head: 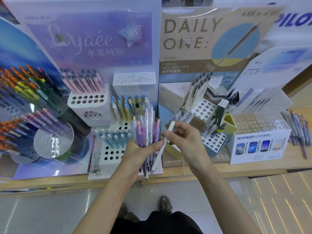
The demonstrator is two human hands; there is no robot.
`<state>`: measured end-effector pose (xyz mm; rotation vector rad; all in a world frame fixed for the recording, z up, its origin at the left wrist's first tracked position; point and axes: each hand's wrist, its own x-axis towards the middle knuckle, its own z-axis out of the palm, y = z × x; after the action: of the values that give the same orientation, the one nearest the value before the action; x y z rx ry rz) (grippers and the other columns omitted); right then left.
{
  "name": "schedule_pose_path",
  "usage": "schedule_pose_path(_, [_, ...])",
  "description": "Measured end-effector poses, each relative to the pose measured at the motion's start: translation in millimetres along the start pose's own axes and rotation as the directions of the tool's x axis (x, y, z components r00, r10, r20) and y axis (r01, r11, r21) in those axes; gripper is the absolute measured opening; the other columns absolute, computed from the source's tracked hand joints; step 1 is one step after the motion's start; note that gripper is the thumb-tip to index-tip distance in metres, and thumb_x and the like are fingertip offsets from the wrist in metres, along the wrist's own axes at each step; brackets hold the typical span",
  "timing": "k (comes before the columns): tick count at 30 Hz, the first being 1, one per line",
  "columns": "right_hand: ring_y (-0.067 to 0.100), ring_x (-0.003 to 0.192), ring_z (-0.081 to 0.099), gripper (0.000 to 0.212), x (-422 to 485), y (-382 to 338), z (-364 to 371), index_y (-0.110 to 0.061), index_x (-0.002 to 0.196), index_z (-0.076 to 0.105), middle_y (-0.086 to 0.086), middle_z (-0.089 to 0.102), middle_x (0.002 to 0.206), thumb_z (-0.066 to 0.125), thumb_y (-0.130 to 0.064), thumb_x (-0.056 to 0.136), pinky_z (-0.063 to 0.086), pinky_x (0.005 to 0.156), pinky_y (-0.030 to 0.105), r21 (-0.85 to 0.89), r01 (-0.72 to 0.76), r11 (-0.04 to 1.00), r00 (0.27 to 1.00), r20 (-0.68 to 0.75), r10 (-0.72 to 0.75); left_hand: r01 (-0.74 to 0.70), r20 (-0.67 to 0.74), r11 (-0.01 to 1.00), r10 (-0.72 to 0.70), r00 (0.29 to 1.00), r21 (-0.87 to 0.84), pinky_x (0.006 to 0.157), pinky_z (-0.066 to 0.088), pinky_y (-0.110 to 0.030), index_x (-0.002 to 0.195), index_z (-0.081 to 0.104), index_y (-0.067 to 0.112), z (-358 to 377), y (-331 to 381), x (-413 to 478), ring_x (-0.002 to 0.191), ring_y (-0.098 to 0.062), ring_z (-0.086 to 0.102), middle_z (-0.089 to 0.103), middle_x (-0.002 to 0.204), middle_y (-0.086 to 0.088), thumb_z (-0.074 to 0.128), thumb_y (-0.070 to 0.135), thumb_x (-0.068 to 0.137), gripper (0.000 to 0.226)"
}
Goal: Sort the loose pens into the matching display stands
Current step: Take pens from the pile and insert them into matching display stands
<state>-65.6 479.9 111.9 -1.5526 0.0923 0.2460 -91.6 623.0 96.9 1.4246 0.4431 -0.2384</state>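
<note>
My left hand (141,152) grips a bundle of loose pens (146,127), clear, purple and pink, standing upright above the shelf edge. My right hand (184,139) pinches a single white pen (162,149) that slants down beside the bundle, its tip low near the shelf front. Behind the bundle stands the purple Lyaée display (87,39) with pink pens (84,81), yellow-blue pens (126,105) and light blue pens (113,137) in white holed stands. To the right the beige Daily One display (190,36) holds white pens (197,92) in a holed stand (205,110).
A round clear carousel (23,98) of coloured pens stands at the left. A white Pathfinder box (260,146) with a clear holed top sits at the right, with loose pens (298,130) lying beyond it. The wooden shelf edge (219,173) runs across, tiled floor below.
</note>
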Motion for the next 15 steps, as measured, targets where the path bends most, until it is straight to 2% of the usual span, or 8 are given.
schedule_pose_path(3, [0.014,0.073,0.064,0.008,4,-9,-21,-0.01,0.092,0.069,0.002,0.069,0.076,0.069,-0.007,0.084,0.051,0.064,0.022,-0.001,0.075,0.997,0.99,-0.119,-0.074,-0.007,0.011,1.0,0.007,1.0,0.013,0.09,0.053,-0.04,0.097,0.072,0.011,13,2,5,0.089,-0.023,0.071,0.075,0.091,-0.009,0.08,0.023,0.066,0.034])
schedule_pose_path(5, [0.018,0.072,0.063,0.003,11,-20,-42,-0.013,0.083,0.068,0.008,0.067,0.075,0.07,-0.011,0.084,0.053,0.065,0.027,-0.051,0.155,0.987,0.95,-0.265,-0.163,-0.014,0.028,1.0,0.015,0.999,-0.005,0.079,0.057,-0.03,0.101,0.07,0.006,21,3,7,0.085,-0.02,0.072,0.075,0.089,-0.008,0.077,0.023,0.064,0.041])
schedule_pose_path(7, [0.017,0.067,0.059,0.009,21,-30,-65,-0.012,0.079,0.065,0.015,0.063,0.075,0.069,-0.016,0.085,0.051,0.063,0.03,-0.158,0.214,0.964,0.891,-0.373,-0.259,-0.035,0.039,0.999,0.036,0.999,-0.019,0.067,0.056,-0.023,0.096,0.069,0.01,29,5,8,0.078,-0.017,0.072,0.076,0.085,-0.005,0.074,0.019,0.07,0.028])
schedule_pose_path(8, [0.013,0.063,0.055,0.014,28,-34,-74,-0.014,0.075,0.062,0.012,0.059,0.069,0.069,-0.018,0.086,0.049,0.06,0.029,-0.213,0.239,0.947,0.863,-0.4,-0.308,-0.047,0.037,0.999,0.048,0.998,-0.013,0.064,0.055,-0.021,0.092,0.069,0.012,33,6,9,0.074,-0.015,0.072,0.076,0.083,-0.003,0.072,0.015,0.075,0.018])
schedule_pose_path(11, [0.0,0.053,0.045,0.017,47,-38,-91,-0.014,0.075,0.059,-0.006,0.051,0.061,0.069,-0.021,0.087,0.036,0.052,0.011,-0.321,0.273,0.907,0.817,-0.42,-0.395,-0.07,0.007,0.998,0.07,0.998,-0.009,0.063,0.054,-0.022,0.083,0.069,0.012,44,6,10,0.063,-0.013,0.067,0.074,0.073,-0.002,0.07,0.01,0.081,0.003])
schedule_pose_path(13, [0.003,0.061,0.054,0.012,58,-35,-95,-0.01,0.087,0.065,-0.003,0.06,0.07,0.069,-0.021,0.087,0.041,0.056,0.01,-0.341,0.272,0.9,0.811,-0.422,-0.406,-0.083,-0.001,0.997,0.083,0.997,-0.01,0.064,0.053,-0.025,0.08,0.069,0.01,50,5,11,0.06,-0.013,0.064,0.071,0.068,-0.002,0.07,0.012,0.08,0.002])
schedule_pose_path(15, [0.01,0.069,0.059,0.013,66,-31,-97,-0.009,0.09,0.066,0.003,0.064,0.077,0.069,-0.022,0.087,0.045,0.06,0.013,-0.364,0.272,0.891,0.818,-0.401,-0.414,-0.095,-0.004,0.995,0.095,0.996,-0.022,0.065,0.051,-0.029,0.08,0.068,0.008,55,5,11,0.058,-0.013,0.062,0.069,0.065,-0.002,0.069,0.013,0.081,0.005])
